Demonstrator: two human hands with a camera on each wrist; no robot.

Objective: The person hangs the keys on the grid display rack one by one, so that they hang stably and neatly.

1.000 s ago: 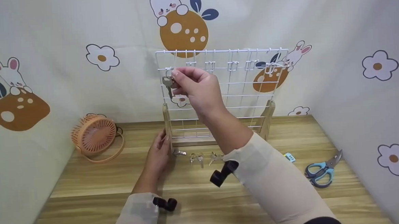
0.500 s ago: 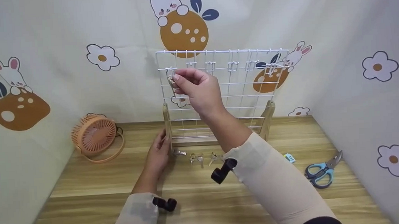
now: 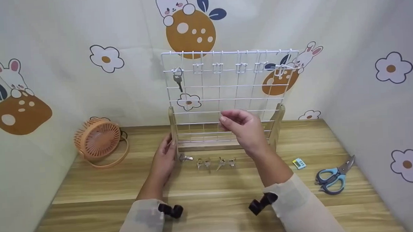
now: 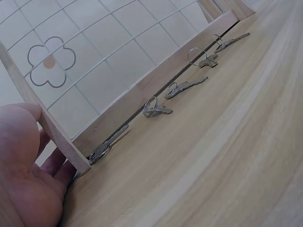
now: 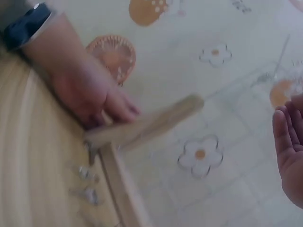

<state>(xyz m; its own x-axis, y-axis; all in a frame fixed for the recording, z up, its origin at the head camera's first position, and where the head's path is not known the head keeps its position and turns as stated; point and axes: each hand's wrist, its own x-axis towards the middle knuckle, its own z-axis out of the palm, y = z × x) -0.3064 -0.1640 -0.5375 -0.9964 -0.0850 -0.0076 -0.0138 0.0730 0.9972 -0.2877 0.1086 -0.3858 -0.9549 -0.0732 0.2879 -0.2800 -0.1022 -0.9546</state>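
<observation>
A key (image 3: 178, 78) on a ring hangs from the leftmost white hook of the wire grid rack (image 3: 208, 145) in the head view. My left hand (image 3: 164, 162) holds the rack's left wooden leg (image 4: 61, 139) near its foot, thumb on one side and fingers on the other. With nothing in its loosely curled fingers, my right hand (image 3: 247, 131) is in front of the grid's lower right part. Along the rack's front base lie several more ringed keys, among them a left key (image 4: 106, 145) beside the leg and a right key (image 3: 232, 162).
More white hooks (image 3: 241, 68) line the upper grid. An orange fan (image 3: 100, 141) stands at the left. To the right lie scissors (image 3: 333, 178) with blue handles and a small blue-and-yellow item (image 3: 299, 163). Patterned cloth walls (image 3: 134, 95) enclose the wooden table (image 3: 211, 207).
My right hand has let go of the key, which now hangs on the leftmost hook. That hand has moved down and to the right. My left hand stays on the leg.
</observation>
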